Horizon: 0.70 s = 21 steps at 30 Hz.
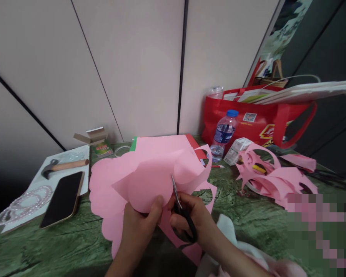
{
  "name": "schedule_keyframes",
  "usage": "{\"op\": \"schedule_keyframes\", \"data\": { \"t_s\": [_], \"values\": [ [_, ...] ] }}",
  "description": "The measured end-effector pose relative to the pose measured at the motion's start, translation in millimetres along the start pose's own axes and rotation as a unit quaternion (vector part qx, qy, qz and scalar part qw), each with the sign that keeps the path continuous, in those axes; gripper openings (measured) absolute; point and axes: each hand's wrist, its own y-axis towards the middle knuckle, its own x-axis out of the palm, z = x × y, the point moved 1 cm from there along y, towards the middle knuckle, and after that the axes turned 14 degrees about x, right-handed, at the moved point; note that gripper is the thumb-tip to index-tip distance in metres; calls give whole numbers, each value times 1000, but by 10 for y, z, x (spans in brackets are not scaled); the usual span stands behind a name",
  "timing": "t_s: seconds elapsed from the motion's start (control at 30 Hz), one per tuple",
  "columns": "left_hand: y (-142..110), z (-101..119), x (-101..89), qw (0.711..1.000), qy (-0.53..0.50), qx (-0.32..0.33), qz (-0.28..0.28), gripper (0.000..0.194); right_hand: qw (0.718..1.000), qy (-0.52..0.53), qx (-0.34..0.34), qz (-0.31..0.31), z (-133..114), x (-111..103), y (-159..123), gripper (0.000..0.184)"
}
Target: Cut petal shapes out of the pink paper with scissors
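My left hand pinches a sheet of pink paper at its lower edge, thumb on top. The sheet has a rounded outline, and a curved strip hangs off its right side. In my right hand is a pair of scissors with black handles, fingers in the loops. Its blades point up and lie against the paper, just right of my left thumb. Under and left of the sheet lie pink pieces with scalloped edges. More pink sheets lie behind, over green and red paper.
Pink paper scraps are heaped at the right, near a small white box, a water bottle and a red bag. At left lie a phone, a hammer and a beaded string. A wall stands behind.
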Motion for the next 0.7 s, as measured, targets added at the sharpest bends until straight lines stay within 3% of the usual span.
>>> {"op": "schedule_keyframes", "data": {
  "t_s": [0.7],
  "values": [
    [27,-55,-13,999,-37,-2,-1,40,999,-8,33,15,-59,38,-22,26]
  ]
}}
